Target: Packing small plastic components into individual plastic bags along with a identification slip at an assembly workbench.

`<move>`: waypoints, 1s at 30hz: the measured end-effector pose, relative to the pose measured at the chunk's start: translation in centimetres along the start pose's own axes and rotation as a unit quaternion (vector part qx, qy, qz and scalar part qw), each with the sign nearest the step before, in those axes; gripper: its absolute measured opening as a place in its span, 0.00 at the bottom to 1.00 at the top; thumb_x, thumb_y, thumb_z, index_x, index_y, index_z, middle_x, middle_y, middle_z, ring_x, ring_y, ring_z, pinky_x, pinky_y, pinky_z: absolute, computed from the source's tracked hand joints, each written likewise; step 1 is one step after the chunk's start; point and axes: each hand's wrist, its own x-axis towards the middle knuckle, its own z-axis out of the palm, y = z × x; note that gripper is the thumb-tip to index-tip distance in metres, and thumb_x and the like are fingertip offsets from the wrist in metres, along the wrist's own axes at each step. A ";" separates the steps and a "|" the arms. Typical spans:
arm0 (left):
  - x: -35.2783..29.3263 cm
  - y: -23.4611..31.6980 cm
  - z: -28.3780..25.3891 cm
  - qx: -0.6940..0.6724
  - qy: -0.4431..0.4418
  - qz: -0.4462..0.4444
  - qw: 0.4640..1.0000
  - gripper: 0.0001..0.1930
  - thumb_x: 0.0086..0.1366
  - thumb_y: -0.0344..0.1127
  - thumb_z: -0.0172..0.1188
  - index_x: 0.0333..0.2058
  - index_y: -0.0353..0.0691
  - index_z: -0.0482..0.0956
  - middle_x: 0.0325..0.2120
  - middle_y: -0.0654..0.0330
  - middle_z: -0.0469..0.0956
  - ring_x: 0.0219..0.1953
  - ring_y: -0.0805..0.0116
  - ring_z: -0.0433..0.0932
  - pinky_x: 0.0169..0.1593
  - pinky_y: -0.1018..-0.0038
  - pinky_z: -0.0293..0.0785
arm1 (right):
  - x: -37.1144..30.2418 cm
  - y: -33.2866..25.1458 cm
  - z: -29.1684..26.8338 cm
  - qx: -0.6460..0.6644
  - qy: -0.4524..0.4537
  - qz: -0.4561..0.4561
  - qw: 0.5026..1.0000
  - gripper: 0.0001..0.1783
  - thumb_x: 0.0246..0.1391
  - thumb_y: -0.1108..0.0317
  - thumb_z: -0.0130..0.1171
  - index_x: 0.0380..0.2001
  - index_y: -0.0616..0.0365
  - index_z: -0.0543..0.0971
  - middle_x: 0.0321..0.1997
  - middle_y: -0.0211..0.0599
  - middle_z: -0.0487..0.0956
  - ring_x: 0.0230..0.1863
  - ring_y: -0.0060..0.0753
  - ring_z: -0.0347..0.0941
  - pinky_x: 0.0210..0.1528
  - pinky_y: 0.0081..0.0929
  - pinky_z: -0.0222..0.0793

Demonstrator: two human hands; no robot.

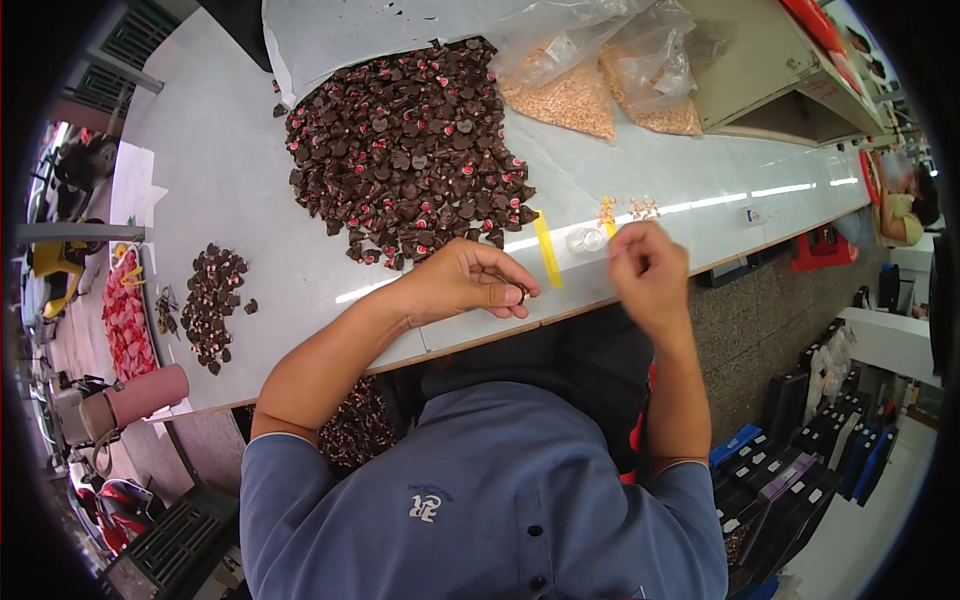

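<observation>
My left hand [462, 280] is at the table's near edge, its thumb and fingers pinching a small dark plastic part [521, 292]. It looks like the parts in the big pile [400, 150] just beyond it, dark brown pieces, some with red and white spots. My right hand [650, 275] is raised to the right with fingers curled together; whatever they may hold is hidden. Close to it are a small clear round container [584, 240] and little orange-yellow pieces [607, 210], with tiny copper-coloured pieces [643, 208] scattered beside them.
Two clear bags of small tan pieces [560, 95] lie at the back, next to a greenish metal box [790, 80]. Yellow tape [547, 250] marks the grey table [240, 120]. A smaller dark pile [212, 305] sits left. Another person [905, 210] is at far right.
</observation>
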 end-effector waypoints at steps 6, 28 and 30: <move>-0.1 -0.5 0.0 -0.015 -0.021 -0.011 1.000 0.14 0.63 0.38 0.66 0.41 0.34 0.82 0.37 0.56 0.83 0.37 0.69 0.83 0.38 0.77 0.80 | -1.9 -2.7 4.9 0.152 -0.065 -0.089 0.982 0.05 0.47 0.77 0.64 0.28 0.57 0.77 0.10 0.24 0.63 0.11 0.19 0.58 0.17 0.22 0.54; -0.2 -0.6 0.4 0.038 -0.014 0.003 0.999 0.10 0.62 0.35 0.67 0.37 0.34 0.83 0.34 0.56 0.84 0.36 0.70 0.84 0.35 0.77 0.80 | -0.9 -4.6 2.2 0.001 -0.177 -0.171 0.969 0.05 0.47 0.76 0.65 0.29 0.57 0.78 0.14 0.30 0.72 0.16 0.28 0.69 0.19 0.27 0.61; -0.2 -0.5 0.4 0.039 -0.015 -0.008 0.999 0.09 0.62 0.34 0.67 0.37 0.35 0.83 0.35 0.58 0.83 0.37 0.72 0.83 0.35 0.78 0.79 | -0.9 -4.5 2.3 0.005 -0.177 -0.178 0.968 0.05 0.47 0.76 0.64 0.29 0.57 0.78 0.15 0.30 0.72 0.15 0.28 0.69 0.19 0.27 0.61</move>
